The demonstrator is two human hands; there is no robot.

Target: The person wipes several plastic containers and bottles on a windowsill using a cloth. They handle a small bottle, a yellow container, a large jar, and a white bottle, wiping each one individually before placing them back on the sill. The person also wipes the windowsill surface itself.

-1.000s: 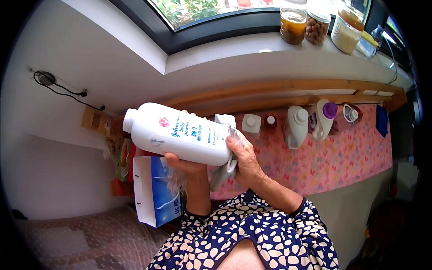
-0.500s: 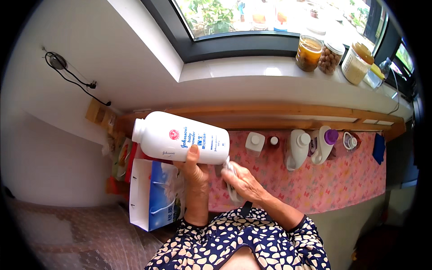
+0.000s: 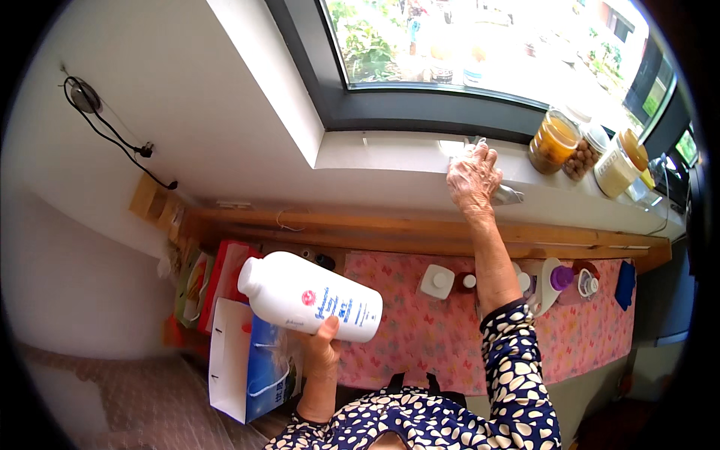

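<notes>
In my left hand (image 3: 322, 346) is a large white plastic powder bottle (image 3: 281, 294), tilted on its side with its capped end to the left. My thumb lies over its label and the other fingers are hidden behind it. Stretched far forward, my right hand (image 3: 474, 178) rests on the white windowsill (image 3: 382, 151). It is closed on a grey cloth (image 3: 508, 196), whose loose end sticks out beside the wrist over the sill's edge.
Right on the sill stand a jar of amber liquid (image 3: 555, 142), a jar of brown nuts (image 3: 587, 154) and a beige-filled jar (image 3: 621, 165). Below, a pink cloth (image 3: 405, 360) carries a white bottle (image 3: 436, 281) and a purple-capped bottle (image 3: 553, 285). A blue-and-white paper bag (image 3: 231, 371) stands left.
My right hand has moved with the cloth from the bottle's base up and forward to the windowsill. The bottle in my left hand sits lower in view, and the view has shifted.
</notes>
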